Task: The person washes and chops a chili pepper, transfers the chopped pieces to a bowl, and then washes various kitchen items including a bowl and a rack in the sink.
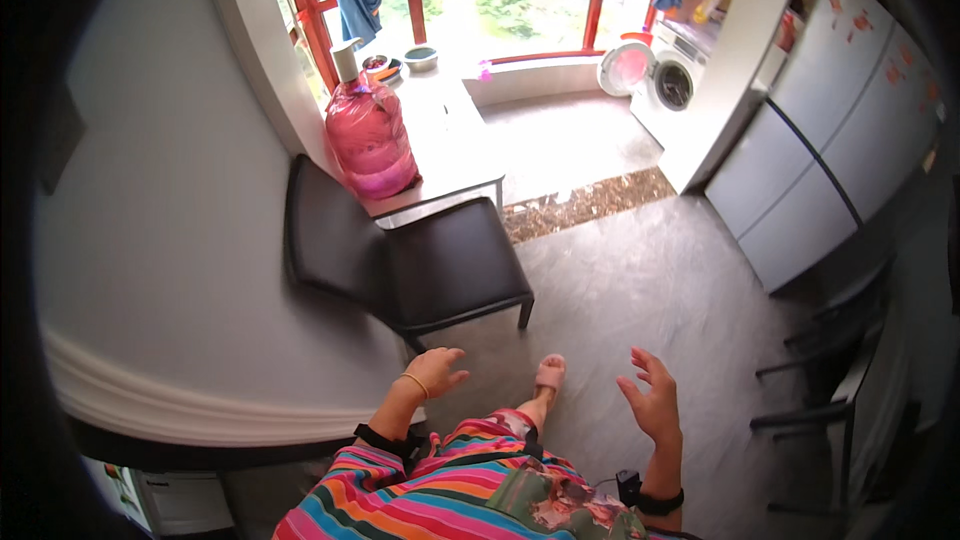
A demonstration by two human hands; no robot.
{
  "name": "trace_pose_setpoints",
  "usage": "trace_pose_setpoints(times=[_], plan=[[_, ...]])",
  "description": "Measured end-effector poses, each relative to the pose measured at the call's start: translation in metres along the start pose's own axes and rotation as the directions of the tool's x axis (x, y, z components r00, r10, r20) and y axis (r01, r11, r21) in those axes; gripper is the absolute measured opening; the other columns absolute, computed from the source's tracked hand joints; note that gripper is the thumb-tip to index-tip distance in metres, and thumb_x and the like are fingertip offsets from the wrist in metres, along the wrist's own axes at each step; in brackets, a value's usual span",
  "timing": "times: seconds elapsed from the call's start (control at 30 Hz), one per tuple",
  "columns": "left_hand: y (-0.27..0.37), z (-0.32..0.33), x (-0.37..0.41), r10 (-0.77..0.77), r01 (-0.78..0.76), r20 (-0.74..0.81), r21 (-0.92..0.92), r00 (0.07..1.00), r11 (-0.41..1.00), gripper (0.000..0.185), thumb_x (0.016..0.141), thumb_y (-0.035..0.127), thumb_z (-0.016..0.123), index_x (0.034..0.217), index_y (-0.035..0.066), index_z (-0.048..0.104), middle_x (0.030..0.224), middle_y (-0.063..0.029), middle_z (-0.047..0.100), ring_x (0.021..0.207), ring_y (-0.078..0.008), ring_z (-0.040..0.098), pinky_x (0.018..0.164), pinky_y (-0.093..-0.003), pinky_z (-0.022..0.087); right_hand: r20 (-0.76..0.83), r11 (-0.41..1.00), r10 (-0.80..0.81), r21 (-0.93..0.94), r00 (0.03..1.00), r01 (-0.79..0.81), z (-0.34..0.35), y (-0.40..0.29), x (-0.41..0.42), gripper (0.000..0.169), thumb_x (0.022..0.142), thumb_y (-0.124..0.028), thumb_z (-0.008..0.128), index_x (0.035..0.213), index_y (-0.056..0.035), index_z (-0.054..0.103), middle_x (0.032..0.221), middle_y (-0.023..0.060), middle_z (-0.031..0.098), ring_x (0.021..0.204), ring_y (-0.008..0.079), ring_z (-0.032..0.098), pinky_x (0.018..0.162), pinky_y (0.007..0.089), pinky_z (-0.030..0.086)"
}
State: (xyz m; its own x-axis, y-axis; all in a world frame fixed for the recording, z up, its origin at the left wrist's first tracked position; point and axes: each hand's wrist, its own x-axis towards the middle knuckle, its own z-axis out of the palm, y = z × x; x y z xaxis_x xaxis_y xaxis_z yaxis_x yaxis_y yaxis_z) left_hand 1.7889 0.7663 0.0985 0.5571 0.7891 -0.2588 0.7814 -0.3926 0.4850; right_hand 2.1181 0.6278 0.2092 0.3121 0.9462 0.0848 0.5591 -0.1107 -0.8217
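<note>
My left hand [436, 372] is empty, its fingers apart, just below the front leg of a black padded chair [457, 262]. Over the grey floor [592, 285] to the right, my right hand [652, 393] is raised with the thumb and fingers spread, holding nothing. Between the two hands, my foot in a pink slipper [551, 373] is on the floor. Behind the chair, a large pink plastic bag [373, 138], filled and tied at the top, stands at the near end of a white counter [442, 119].
A front-loading washing machine [675, 82] has its round door [626, 68] swung out. A brown patterned strip [592, 202] crosses the floor before the window bay. At right are a tall refrigerator [817, 135] and dark chairs [817, 352]. Bowls [421, 58] sit on the counter.
</note>
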Motion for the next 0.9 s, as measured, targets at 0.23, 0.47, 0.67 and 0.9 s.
trace_pose_setpoints(times=[0.23,0.47,0.67,0.9], plan=[[0.051,-0.067,0.209,-0.066,0.066,-0.082,-0.009,0.994,0.998,0.038,0.078,0.029,0.059,0.108,0.007,0.055,0.097,-0.0166,0.058,0.095,-0.0332,0.054,0.083,-0.0389,0.043,-0.097,0.991,0.129,-0.013,0.987,-0.131,-0.09,0.082,0.178,0.042,0.075,-0.01,0.063,0.113,0.0012,0.051,0.11,0.0151,0.056,0.1,0.0241,0.055,0.081,0.0345,0.046],[0.111,-0.123,0.393,0.1,-0.106,-0.107,-0.06,0.989,0.993,0.038,0.08,0.031,0.057,0.107,0.005,0.054,0.101,-0.0178,0.058,0.096,-0.0329,0.054,0.082,-0.0394,0.044,-0.202,0.95,0.312,0.075,0.928,-0.302,-0.17,0.187,0.331,0.038,0.077,-0.005,0.06,0.112,0.0043,0.05,0.108,0.0177,0.056,0.098,0.0236,0.055,0.083,0.0318,0.046],[0.075,-0.14,0.52,-0.006,-0.017,-0.219,-0.106,0.976,0.994,0.035,0.078,0.029,0.058,0.105,0.006,0.054,0.093,-0.0197,0.059,0.09,-0.0341,0.056,0.078,-0.041,0.045,-0.15,0.952,0.304,0.063,0.941,-0.298,-0.199,0.235,0.525,0.038,0.078,-0.007,0.059,0.113,0.0042,0.049,0.108,0.0187,0.055,0.1,0.0232,0.055,0.084,0.031,0.044],[0.04,-0.184,0.597,-0.517,0.505,-0.063,-0.138,0.854,0.852,0.044,0.075,0.034,0.061,0.108,0.006,0.054,0.101,-0.0172,0.059,0.097,-0.0326,0.055,0.082,-0.0411,0.044,0.2,0.995,0.077,0.043,0.977,-0.087,-0.133,0.215,0.814,0.038,0.075,-0.004,0.062,0.111,0.0031,0.051,0.103,0.0165,0.058,0.094,0.0201,0.057,0.081,0.029,0.047]])
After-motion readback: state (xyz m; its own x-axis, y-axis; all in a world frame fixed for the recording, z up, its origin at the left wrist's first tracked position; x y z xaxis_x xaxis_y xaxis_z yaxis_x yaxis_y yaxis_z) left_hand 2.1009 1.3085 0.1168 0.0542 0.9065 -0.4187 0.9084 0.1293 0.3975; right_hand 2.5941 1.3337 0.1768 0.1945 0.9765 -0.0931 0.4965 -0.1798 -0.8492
